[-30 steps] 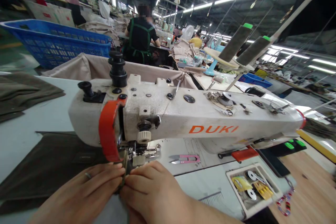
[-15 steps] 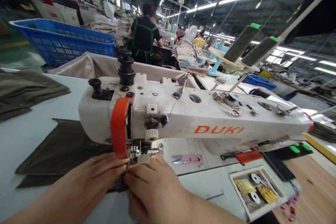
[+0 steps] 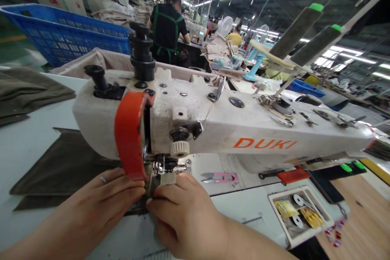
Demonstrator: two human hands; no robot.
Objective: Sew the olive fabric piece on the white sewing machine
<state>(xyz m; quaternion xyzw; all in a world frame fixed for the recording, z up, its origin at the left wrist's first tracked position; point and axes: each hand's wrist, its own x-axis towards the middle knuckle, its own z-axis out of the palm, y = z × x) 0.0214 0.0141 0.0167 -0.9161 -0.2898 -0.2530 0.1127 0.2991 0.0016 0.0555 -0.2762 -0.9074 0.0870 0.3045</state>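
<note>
A white sewing machine [image 3: 195,118] marked DUKI stretches across the view, with an orange-red guard [image 3: 129,134] at its needle end. Dark olive fabric [image 3: 65,168] lies on the bed left of the needle and runs under the machine head. My left hand [image 3: 106,199], a ring on one finger, rests on this fabric with its fingers stretched out beside the guard. Close to the presser foot, my right hand [image 3: 183,211] is closed, thumb and forefinger pinching the fabric's near edge. Its other fingers curl under. The needle point is hidden behind the guard and fingers.
Pink thread snips [image 3: 224,177] lie on the bed behind my right hand. A small tray [image 3: 274,211] holds bobbins and yellow packets. More folded olive fabric [image 3: 30,93] lies at left. Beyond stand a blue basket [image 3: 82,34], thread cones [image 3: 297,32] and a seated person [image 3: 167,28].
The view has shifted nearer the machine. My left fingertips have drawn slightly left, so a wider strip of dark fabric shows between my hands. My right hand stays by the presser foot.
</note>
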